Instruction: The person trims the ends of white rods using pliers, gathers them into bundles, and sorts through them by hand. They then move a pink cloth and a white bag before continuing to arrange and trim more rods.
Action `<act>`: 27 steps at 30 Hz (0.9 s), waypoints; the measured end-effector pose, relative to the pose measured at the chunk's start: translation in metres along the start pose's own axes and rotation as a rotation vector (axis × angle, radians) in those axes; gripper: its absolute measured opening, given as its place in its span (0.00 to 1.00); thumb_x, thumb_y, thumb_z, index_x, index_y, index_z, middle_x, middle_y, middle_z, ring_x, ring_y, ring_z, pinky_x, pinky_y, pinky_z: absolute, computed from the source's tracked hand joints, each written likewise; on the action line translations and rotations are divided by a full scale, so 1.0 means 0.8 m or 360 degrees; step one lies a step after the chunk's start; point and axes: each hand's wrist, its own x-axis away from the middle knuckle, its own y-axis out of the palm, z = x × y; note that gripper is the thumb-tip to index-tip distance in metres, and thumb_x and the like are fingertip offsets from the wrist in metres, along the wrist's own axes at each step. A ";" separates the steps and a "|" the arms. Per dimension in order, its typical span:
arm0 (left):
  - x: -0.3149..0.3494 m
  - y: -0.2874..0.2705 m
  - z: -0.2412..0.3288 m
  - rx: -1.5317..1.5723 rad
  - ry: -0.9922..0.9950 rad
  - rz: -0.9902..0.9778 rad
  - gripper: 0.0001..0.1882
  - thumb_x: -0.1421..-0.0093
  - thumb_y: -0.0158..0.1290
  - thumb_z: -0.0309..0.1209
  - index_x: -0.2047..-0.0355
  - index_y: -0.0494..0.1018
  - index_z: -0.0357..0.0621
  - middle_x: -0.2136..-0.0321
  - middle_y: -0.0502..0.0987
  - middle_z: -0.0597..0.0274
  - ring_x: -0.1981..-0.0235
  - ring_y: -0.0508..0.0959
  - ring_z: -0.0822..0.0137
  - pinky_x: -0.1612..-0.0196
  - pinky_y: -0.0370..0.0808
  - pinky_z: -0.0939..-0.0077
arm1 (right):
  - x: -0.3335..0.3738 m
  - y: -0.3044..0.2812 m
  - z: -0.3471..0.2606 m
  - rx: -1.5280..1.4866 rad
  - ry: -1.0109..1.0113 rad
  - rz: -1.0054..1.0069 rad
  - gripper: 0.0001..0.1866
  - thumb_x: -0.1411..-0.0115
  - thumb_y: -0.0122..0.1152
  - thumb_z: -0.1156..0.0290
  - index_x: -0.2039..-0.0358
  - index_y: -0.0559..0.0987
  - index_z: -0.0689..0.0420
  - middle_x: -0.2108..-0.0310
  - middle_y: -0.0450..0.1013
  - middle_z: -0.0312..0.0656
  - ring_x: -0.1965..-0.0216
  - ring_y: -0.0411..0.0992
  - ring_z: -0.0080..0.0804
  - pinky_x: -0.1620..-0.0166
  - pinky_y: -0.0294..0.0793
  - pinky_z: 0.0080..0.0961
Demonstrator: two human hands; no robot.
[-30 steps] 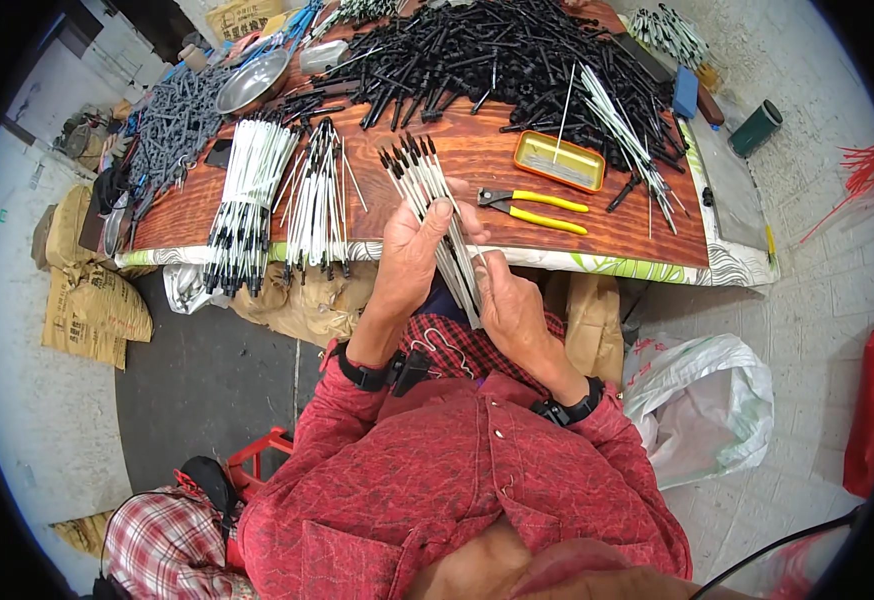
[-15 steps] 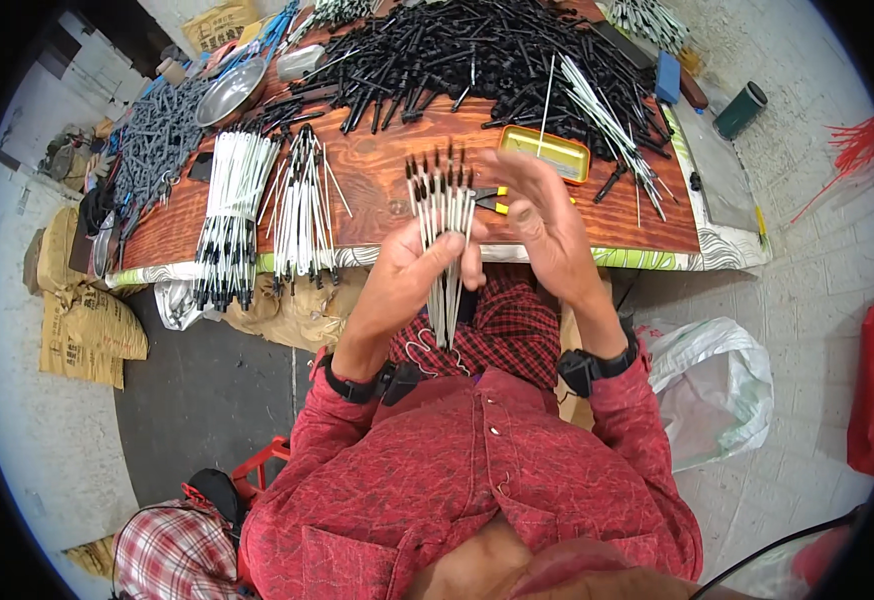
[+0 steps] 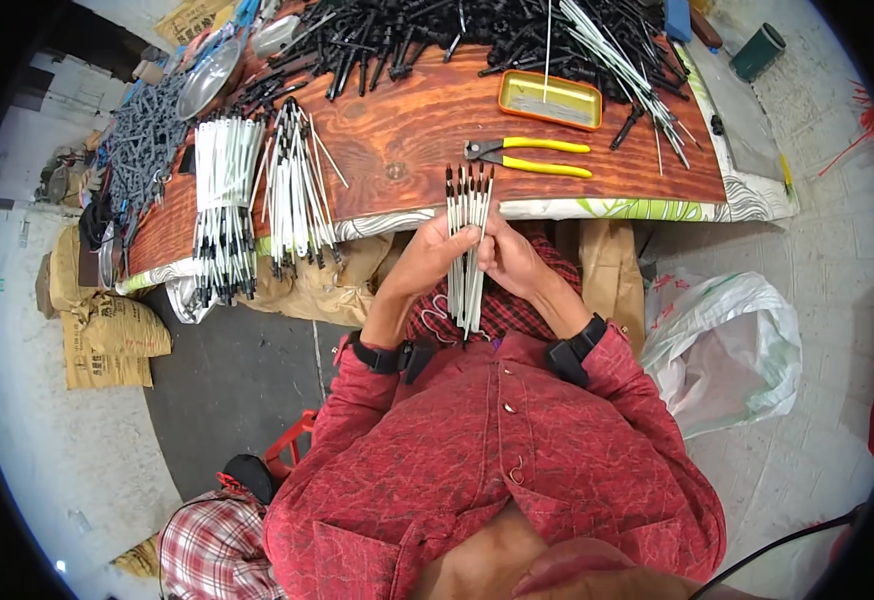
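Note:
A bundle of slim white rods with dark tips [image 3: 470,280] stands upright in front of me, just off the table's near edge. My left hand [image 3: 431,258] is closed around it, thumb laid across the front. From the other side my right hand [image 3: 515,262] is also closed on the bundle, its fingers curled against the rods. Beyond the tips, yellow-handled cutting pliers [image 3: 542,159] lie on the wooden table [image 3: 387,150]. To the left are a thick, tied bundle of white rods with black ends [image 3: 225,185] and a looser bunch of similar rods [image 3: 302,200].
Black plastic parts [image 3: 407,40] are heaped at the back. A yellow tray with an orange rim [image 3: 557,122] and more white rods [image 3: 617,65] are at right. Grey pieces [image 3: 145,150] and a metal bowl [image 3: 207,85] sit far left. A white plastic bag [image 3: 772,350] stands at lower right.
My right hand, open and apart from the rods before, has come down and closed on the bundle. The view has shifted, showing the pliers and tray more fully.

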 end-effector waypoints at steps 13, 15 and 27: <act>0.044 0.003 0.008 -0.0086 -0.0163 0.0111 0.11 0.32 0.46 0.33 0.60 0.70 0.36 0.74 0.74 0.62 0.71 0.74 0.68 0.63 0.73 0.73 | 0.002 -0.028 0.105 -0.0345 0.0213 -0.0046 0.24 0.31 0.40 0.49 0.70 0.74 0.55 0.79 0.63 0.30 0.73 0.63 0.19 0.68 0.65 0.16; 0.054 -0.001 0.012 -0.0285 0.0013 -0.0088 0.11 0.32 0.45 0.33 0.60 0.70 0.37 0.74 0.73 0.60 0.71 0.74 0.66 0.62 0.74 0.69 | 0.005 -0.029 0.089 -0.0296 0.0268 -0.0135 0.22 0.30 0.42 0.52 0.71 0.74 0.56 0.78 0.64 0.31 0.72 0.63 0.20 0.66 0.67 0.16; 0.034 -0.007 0.068 0.0351 0.0377 -0.0199 0.12 0.33 0.48 0.35 0.60 0.69 0.36 0.77 0.72 0.60 0.73 0.75 0.64 0.62 0.76 0.61 | 0.014 -0.020 -0.007 0.0782 -0.0467 0.0274 0.16 0.31 0.47 0.64 0.56 0.75 0.64 0.63 0.76 0.40 0.65 0.74 0.23 0.60 0.73 0.23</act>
